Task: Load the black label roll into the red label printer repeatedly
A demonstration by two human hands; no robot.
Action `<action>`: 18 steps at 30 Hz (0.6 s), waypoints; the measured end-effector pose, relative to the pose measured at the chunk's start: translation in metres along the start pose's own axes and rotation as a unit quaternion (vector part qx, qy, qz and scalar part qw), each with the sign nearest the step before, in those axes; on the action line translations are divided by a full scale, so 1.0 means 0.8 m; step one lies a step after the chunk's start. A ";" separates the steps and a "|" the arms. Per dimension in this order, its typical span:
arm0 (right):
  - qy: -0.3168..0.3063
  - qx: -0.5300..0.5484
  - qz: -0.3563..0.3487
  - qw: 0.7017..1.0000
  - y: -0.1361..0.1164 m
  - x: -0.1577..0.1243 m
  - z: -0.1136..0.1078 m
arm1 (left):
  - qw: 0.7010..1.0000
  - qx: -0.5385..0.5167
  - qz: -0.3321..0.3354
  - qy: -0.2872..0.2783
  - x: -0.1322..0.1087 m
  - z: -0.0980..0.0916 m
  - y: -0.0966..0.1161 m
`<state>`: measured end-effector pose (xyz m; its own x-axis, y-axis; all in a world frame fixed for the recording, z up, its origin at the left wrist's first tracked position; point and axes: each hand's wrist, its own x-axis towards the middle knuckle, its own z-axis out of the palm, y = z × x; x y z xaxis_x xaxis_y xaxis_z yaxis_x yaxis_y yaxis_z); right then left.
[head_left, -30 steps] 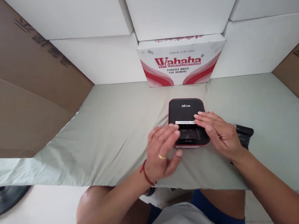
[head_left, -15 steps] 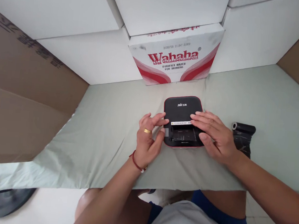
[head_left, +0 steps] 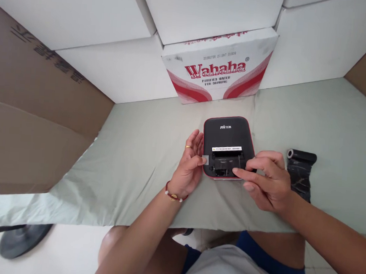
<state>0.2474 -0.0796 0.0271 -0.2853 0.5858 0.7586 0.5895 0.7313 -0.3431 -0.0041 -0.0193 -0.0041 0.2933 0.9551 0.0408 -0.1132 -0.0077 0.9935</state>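
Observation:
A black device with a red rim lies on the green cloth, with a white label strip across it and a recess near its front that shows dark, shiny film. My left hand is at its left side, thumb on the grey patch at the edge, the other fingers apart and beside the casing. At the right, my right hand has its index finger stretched to the recess's front right part, the other fingers bent. A roll of black film lies right of that hand, partly unrolled.
Behind the device stands a white and red Wahaha box against large white boxes. Brown cartons flank the cloth-covered table. A round black base is on the floor at the lower left.
My left fingers have come off the device's top to its left side, with the thumb on the edge. My right hand has drawn back, its index finger now pointing into the recess. The view has shifted slightly.

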 end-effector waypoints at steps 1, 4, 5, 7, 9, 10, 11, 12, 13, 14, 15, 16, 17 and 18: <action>-0.002 -0.003 0.002 1.000 0.000 0.000 0.000 | 1.000 -0.007 -0.001 0.008 0.000 0.001 -0.001; 0.006 -0.021 -0.002 1.000 -0.002 -0.001 0.001 | 0.999 -0.028 0.008 0.028 0.001 0.005 -0.003; 0.012 -0.027 -0.006 1.000 -0.003 0.000 0.002 | 0.999 -0.031 0.008 0.028 0.002 0.006 -0.005; 0.023 -0.037 -0.012 0.999 -0.003 0.001 0.003 | 0.999 -0.033 0.002 0.024 0.002 0.006 -0.008; 0.015 -0.025 -0.020 0.999 -0.003 0.007 0.000 | 0.999 -0.038 -0.005 0.022 0.002 0.006 -0.012; 0.000 -0.005 -0.025 1.000 -0.003 0.012 -0.003 | 0.999 -0.044 -0.007 0.021 0.002 0.006 -0.014; -0.020 0.026 -0.025 0.999 -0.002 0.019 -0.007 | 0.998 -0.053 -0.008 0.020 0.002 0.006 -0.016; -0.043 0.065 -0.016 0.997 -0.001 0.028 -0.013 | 0.998 -0.061 -0.008 0.017 0.002 0.006 -0.018; -0.063 0.099 0.011 0.993 0.001 0.039 -0.019 | 0.998 -0.068 -0.010 0.013 0.003 0.006 -0.020; -0.083 0.122 0.056 0.987 0.004 0.052 -0.025 | 0.997 -0.075 -0.013 0.009 0.004 0.006 -0.022; -0.104 0.127 0.110 0.980 0.007 0.066 -0.030 | 0.997 -0.080 -0.017 0.008 0.005 0.006 -0.023; -0.135 0.113 0.161 0.971 0.012 0.082 -0.033 | 0.996 -0.084 -0.021 0.009 0.006 0.005 -0.023; -0.177 0.082 0.197 0.961 0.016 0.098 -0.033 | 0.996 -0.086 -0.026 0.011 0.007 0.005 -0.023; -0.228 0.037 0.213 0.949 0.021 0.113 -0.031 | 0.996 -0.087 -0.031 0.015 0.008 0.004 -0.022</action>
<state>0.2500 -0.0227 0.1036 -0.3410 0.9116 0.2294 0.6753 0.4073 -0.6148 0.0031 -0.0139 -0.0213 0.2770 0.9605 -0.0265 -0.2595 0.1014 0.9604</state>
